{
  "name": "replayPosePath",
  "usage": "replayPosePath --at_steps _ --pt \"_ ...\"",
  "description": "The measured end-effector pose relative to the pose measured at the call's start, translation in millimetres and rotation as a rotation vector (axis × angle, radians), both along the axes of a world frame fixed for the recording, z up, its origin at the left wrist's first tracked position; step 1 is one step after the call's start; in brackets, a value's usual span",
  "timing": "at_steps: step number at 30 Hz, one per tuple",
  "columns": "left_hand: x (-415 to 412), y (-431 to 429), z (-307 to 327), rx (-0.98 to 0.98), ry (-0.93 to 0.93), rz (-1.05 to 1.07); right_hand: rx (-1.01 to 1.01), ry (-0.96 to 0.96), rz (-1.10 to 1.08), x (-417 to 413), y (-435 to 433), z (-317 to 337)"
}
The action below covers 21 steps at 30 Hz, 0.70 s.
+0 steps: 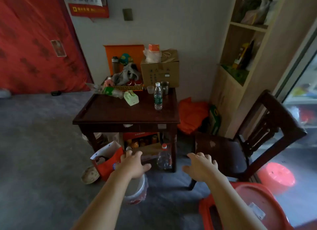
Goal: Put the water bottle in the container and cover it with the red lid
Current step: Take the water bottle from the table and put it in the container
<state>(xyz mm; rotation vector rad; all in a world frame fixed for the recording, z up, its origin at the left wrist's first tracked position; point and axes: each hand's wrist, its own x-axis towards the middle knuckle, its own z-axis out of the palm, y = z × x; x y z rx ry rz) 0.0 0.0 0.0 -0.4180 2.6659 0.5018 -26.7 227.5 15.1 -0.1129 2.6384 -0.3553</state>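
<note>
hands (167, 166) empty, spread | container (137, 190) half hidden by left wrist

Head-worn wide-angle view, forward and down onto table (109, 113).

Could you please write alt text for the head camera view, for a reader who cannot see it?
Two bare, empty hands, left and right, reach toward a dark wooden table where a clear water bottle stands upright. A white bucket sits on the floor under the left hand, and a red lid lies at right.
</note>
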Motion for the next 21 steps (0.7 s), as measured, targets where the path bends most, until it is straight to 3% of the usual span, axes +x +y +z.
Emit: replayPosePath --at_steps 12,21 --pt "-68 -66 -7 -0.013 0.016 -0.028 0.014 -0.003 -0.038 -55 -65 0" --pt "-116 -70 -19 0.007 -0.017 -0.042 0.016 -0.037 -0.059 -98 -73 -10"
